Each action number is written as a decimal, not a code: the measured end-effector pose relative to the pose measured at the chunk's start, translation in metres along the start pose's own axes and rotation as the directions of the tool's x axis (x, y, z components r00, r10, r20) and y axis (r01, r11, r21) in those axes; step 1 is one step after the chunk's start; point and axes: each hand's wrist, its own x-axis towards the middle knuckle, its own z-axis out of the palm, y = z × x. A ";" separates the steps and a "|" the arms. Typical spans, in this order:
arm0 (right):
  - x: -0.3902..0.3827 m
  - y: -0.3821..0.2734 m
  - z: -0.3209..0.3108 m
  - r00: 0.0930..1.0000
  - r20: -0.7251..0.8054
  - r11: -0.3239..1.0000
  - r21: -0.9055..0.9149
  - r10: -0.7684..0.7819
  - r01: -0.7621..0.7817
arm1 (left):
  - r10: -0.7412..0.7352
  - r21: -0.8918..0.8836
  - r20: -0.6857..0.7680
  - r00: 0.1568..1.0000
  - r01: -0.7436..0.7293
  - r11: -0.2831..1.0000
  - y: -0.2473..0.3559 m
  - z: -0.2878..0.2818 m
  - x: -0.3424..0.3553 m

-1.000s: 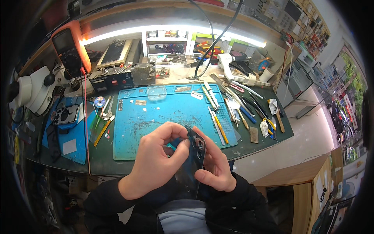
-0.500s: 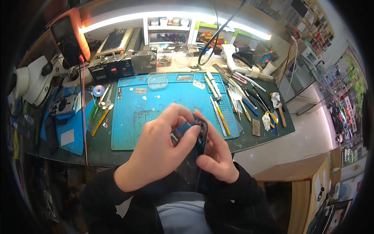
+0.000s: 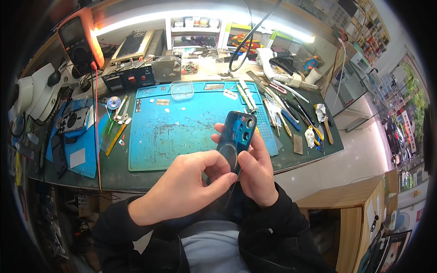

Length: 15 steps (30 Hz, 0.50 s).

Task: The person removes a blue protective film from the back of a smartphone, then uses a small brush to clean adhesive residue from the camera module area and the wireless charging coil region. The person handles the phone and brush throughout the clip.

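A dark, glossy phone case, with round camera openings at its top corner and a pale ring in its middle, is tilted up in front of me. My right hand grips it, thumb on the near face and fingertips showing past its left edge. My left hand pinches with thumb and forefinger at the case's lower part, just below the ring. The left fingers hide much of that lower end. Beyond both hands lies the blue work mat, scratched and dotted with small scraps.
Screwdrivers, tweezers and brushes crowd the bench's right side. On the mat stands a clear plastic box. At left are an opened phone, a yellow-handled tool, an orange multimeter and a white microscope.
The phone case has turned from nearly edge-on to show its face, its top raised. My left hand has slid down from the camera end to the lower part, uncovering the openings.
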 end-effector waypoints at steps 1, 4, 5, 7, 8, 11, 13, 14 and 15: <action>0.000 0.000 -0.001 1.000 0.002 0.999 0.033 0.015 -0.015 | -0.018 0.010 -0.001 1.000 0.018 1.000 0.002 0.000 -0.001; -0.001 0.000 0.000 0.999 0.006 0.994 0.100 0.052 -0.053 | -0.004 0.061 -0.024 1.000 0.005 0.998 0.002 0.000 -0.002; -0.001 -0.001 0.001 0.998 0.007 0.991 0.117 0.064 -0.064 | 0.013 0.082 -0.035 0.999 -0.010 0.997 0.001 0.000 -0.002; -0.003 -0.001 0.001 0.993 0.063 0.990 0.096 0.095 -0.101 | 0.056 0.081 -0.045 0.997 -0.052 0.995 0.000 -0.001 -0.003; -0.004 -0.002 0.002 0.990 0.091 0.989 0.085 0.112 -0.120 | 0.077 0.081 -0.050 0.996 -0.072 0.994 -0.001 -0.001 -0.003; -0.006 -0.003 0.001 0.983 0.124 0.988 0.057 0.139 -0.146 | 0.085 0.053 -0.048 0.995 -0.083 0.995 -0.002 -0.002 -0.002; -0.006 -0.004 0.000 0.979 0.140 0.983 0.087 0.148 -0.161 | 0.110 0.089 -0.040 0.993 -0.106 0.990 -0.002 -0.003 -0.003; -0.007 -0.004 0.000 0.977 0.148 0.981 0.102 0.152 -0.168 | 0.123 0.107 -0.035 0.992 -0.118 0.987 -0.002 -0.003 -0.003; -0.007 -0.004 0.000 0.977 0.149 0.980 0.105 0.153 -0.170 | 0.130 0.121 -0.036 0.991 -0.124 0.985 -0.002 -0.003 -0.003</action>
